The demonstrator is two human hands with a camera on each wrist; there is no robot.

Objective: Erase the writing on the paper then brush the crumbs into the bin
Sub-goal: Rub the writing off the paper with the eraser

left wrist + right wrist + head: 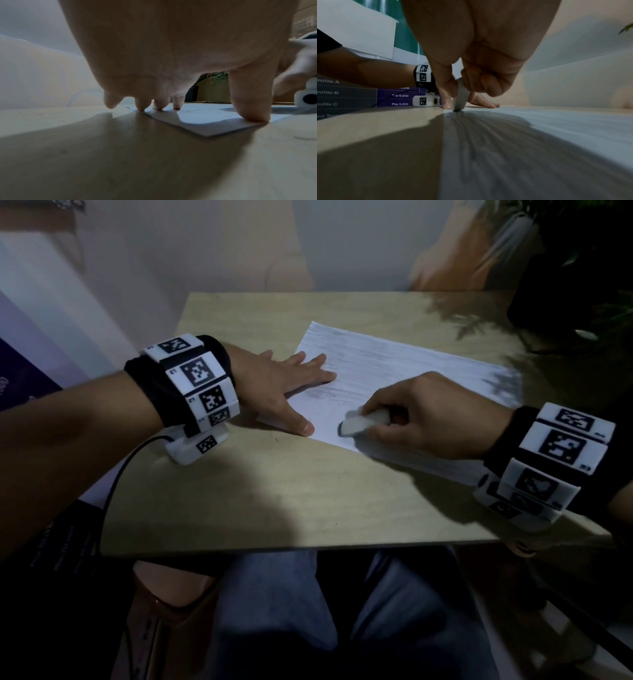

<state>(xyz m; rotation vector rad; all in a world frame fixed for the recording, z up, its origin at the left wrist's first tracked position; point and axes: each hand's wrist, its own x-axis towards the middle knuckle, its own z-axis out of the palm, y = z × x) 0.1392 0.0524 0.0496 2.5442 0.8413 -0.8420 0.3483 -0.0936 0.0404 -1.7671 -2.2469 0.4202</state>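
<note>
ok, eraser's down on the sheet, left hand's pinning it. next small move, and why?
Probably another short rub, drawn toward the right hand. The eraser tip sits on the paper close to its near edge, with faint grey marks beside it. The left hand presses the sheet's left end flat, so it should hold. No bin is in view, so brushing likely comes later.

A purple board (399, 97) standing behind the left wristband (423, 73) in the right wrist view carries the only readable print. Its grey left column reads "rofile A", "rofile B" and "rofile C", cut off at the frame edge. To the right, nearer the wristband, stand "Php 6,000" and "Php 3,000", with a half-hidden ",000" above them.
</note>
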